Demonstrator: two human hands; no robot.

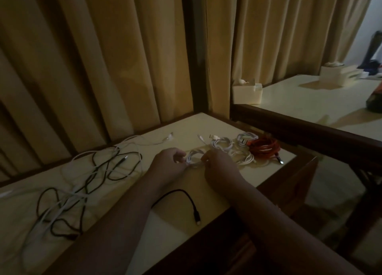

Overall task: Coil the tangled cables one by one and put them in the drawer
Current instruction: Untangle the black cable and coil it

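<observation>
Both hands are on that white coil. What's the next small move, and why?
Probably wind the last loose tail onto the white coil. The left hand and right hand both pinch it, and that tail seems to run away from it across the table. Finished white coils and a red coil lie just right.

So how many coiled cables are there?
5 visible: white coil in left hand and right hand; second white coil, third white coil behind; fourth white coil beside red coil. Overlaps may hide more.
</observation>
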